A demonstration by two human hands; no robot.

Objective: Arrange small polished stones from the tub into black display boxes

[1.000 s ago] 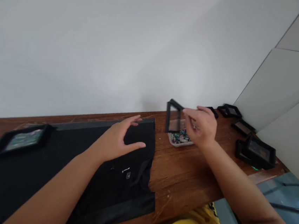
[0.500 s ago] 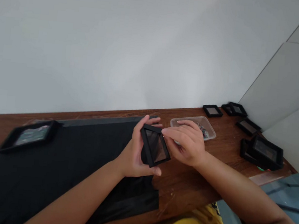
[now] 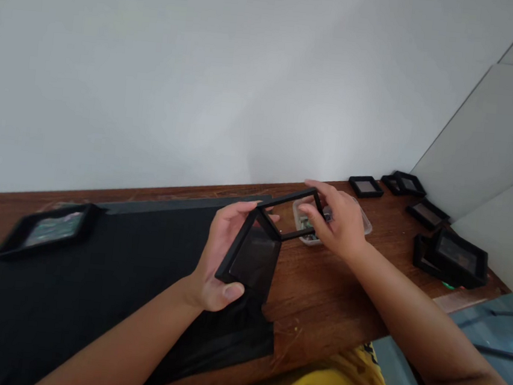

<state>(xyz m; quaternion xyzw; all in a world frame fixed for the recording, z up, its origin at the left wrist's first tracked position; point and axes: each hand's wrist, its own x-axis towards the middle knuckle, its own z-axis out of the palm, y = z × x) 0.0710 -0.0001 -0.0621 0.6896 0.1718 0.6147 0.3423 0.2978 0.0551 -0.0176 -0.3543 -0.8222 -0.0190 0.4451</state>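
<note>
A small black frame [image 3: 254, 256] stands opened in two halves, joined along one edge. My left hand [image 3: 216, 261] is wrapped round the deeper half, thumb at its lower corner and fingers behind its top. The other half, a thin black rim [image 3: 289, 200] with a see-through middle, is swung out to the right. My right hand [image 3: 340, 219] pinches that rim's far side between thumb and fingers. Behind the rim and my right hand, partly hidden, is a clear plastic tray [image 3: 299, 224] with small items in it.
Several black frames lie at the right, among them one near the wall [image 3: 366, 187] and a stacked one [image 3: 457, 258]. At the left, a larger black frame [image 3: 51, 228] with a greenish picture rests on the wooden table [image 3: 318, 301] and black cloth [image 3: 140, 266].
The held frame has gone from closed to open. My right hand has moved right and up with the thin rim, while my left hand has shifted slightly left with the deeper half.
</note>
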